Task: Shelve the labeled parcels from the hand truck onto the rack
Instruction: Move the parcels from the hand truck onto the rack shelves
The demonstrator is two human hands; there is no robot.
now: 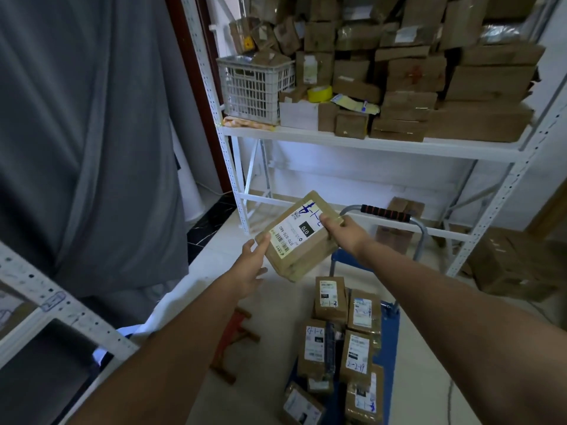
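I hold a brown cardboard parcel (pixel 299 240) in the air between both hands, its white label with blue handwriting facing up. My right hand (pixel 345 233) grips its far right corner, thumb on the label. My left hand (pixel 253 265) holds its near left corner, thumb on top and fingers beneath. Below lies the blue hand truck (pixel 388 342) with several labeled parcels (pixel 356 354) on its deck; its black-gripped handle (pixel 385 213) stands just behind the held parcel. The white rack (pixel 362 144) rises ahead, its upper shelf crowded with brown boxes.
A white plastic crate (pixel 254 87) and a yellow tape roll (pixel 319 93) sit on the rack's shelf. A grey curtain (pixel 86 133) hangs at left. A second white rack (pixel 61 308) stands at near left. A red wooden stool (pixel 231 338) lies on the floor. Cardboard boxes (pixel 515 265) sit at right.
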